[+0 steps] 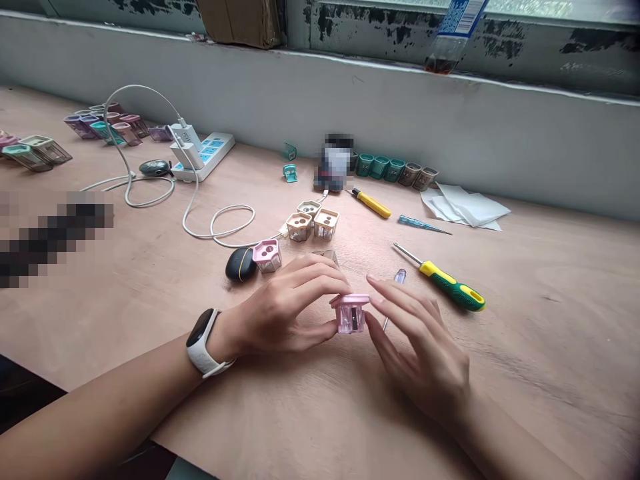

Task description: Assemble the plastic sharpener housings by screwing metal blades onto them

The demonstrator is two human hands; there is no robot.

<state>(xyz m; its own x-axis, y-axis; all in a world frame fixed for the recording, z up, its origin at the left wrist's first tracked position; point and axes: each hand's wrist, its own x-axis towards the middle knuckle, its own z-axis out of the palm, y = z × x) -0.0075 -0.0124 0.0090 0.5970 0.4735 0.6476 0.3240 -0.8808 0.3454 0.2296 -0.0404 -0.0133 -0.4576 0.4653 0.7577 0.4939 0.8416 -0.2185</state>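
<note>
A pink pencil sharpener (351,319) with a clear body and a flat pink lid stands between my two hands, its metal blade facing me. My left hand (285,303) has its thumb against the left side and its fingers at the lid's left edge. At the right side, the thumb and a fingertip of my right hand (420,347) touch the body and lid edge. Beyond my left fingers lies a clear part (326,256), partly covered. A small clear-handled screwdriver (400,276) is partly hidden behind my right fingers.
Another pink sharpener (267,256) sits by a black mouse-like object (241,265). Several cream sharpeners (299,227) stand beyond. A green-yellow screwdriver (453,287), yellow cutter (373,203), blue pen-like tool (423,224) and white papers (467,205) lie rightward. Cables run from a power strip (213,157).
</note>
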